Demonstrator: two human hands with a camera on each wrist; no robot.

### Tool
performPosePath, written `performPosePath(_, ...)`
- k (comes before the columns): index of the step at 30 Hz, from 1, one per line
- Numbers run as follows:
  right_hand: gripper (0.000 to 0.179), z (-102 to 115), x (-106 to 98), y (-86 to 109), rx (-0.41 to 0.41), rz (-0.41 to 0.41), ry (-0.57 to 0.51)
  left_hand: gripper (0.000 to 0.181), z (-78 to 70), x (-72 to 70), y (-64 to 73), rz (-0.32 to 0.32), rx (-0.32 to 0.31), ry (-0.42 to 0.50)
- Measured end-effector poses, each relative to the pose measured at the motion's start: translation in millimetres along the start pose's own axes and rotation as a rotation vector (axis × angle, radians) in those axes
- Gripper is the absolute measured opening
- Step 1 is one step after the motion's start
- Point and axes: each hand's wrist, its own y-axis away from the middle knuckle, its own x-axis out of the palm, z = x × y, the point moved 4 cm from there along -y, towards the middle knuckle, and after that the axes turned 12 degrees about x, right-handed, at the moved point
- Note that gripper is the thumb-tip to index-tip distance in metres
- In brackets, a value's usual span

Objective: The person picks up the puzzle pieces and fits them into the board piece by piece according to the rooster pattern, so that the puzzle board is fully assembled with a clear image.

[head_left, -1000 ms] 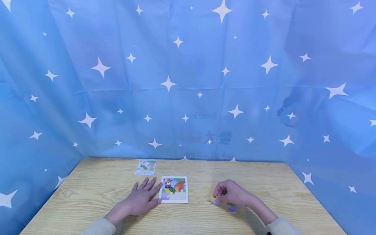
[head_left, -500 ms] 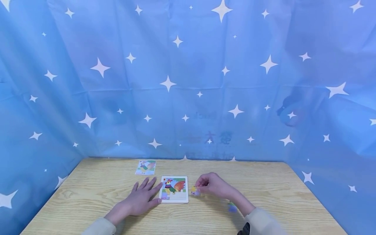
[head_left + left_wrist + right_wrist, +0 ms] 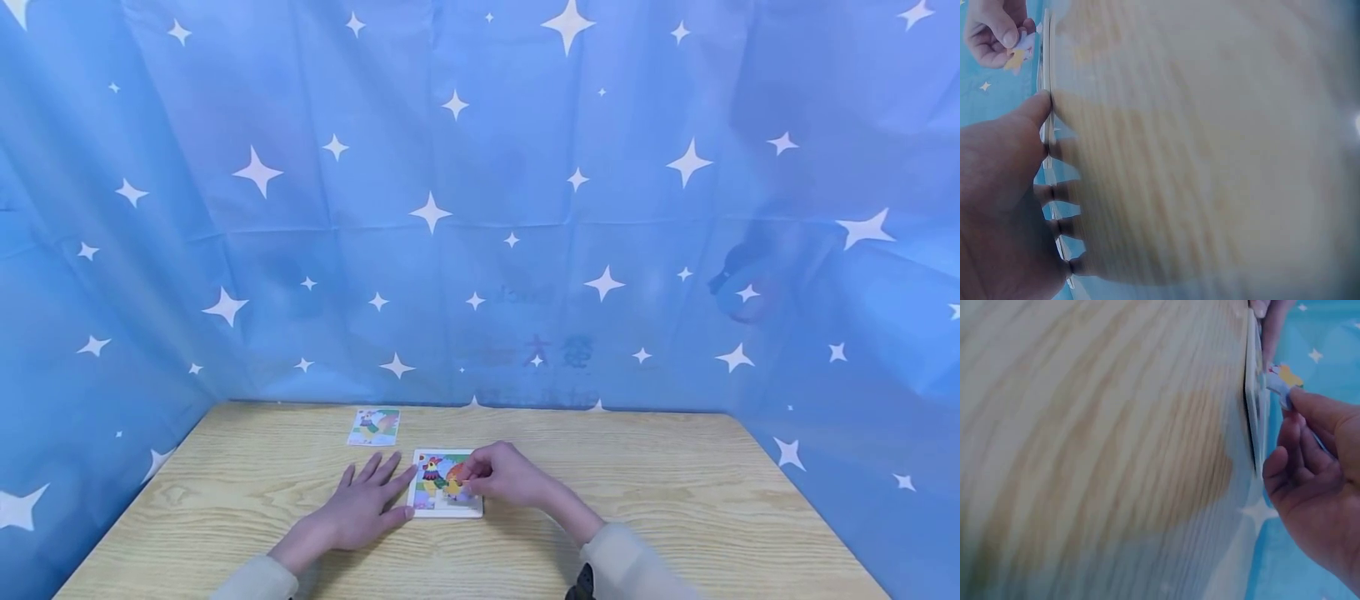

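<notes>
A rooster jigsaw puzzle in a white-rimmed tray [image 3: 447, 514] lies on the wooden table [image 3: 420, 560] in the head view. My left hand [image 3: 363, 504] rests flat with fingers spread, its thumb and index finger touching the tray's left edge. Between thumb and fingers, my right hand [image 3: 504, 475] pinches a yellow and lilac puzzle piece [image 3: 453, 487] over the tray's lower right part. In the right wrist view the piece [image 3: 1289, 376] is held tilted above the tray [image 3: 1251, 406]. The right hand covers part of the rooster's tail and the tray's right side.
A small rooster picture card [image 3: 374, 427] lies behind the left hand, near the table's far edge. A blue curtain with white stars [image 3: 480, 250] hangs behind the table and along both sides. The right sleeve [image 3: 630, 560] covers part of the table at front right.
My right hand has carried the puzzle piece leftward from the table to above the tray. Another loose piece at the right has gone from sight behind the right arm. The left hand stays put.
</notes>
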Motion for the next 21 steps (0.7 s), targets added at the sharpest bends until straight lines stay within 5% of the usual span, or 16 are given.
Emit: performPosePath(21, 0.013, 6, 22, -9.5, -0.013, -0.011, 0.03, 0.073, 6.3, 4.1, -1.4, 0.002, -0.015, -0.028)
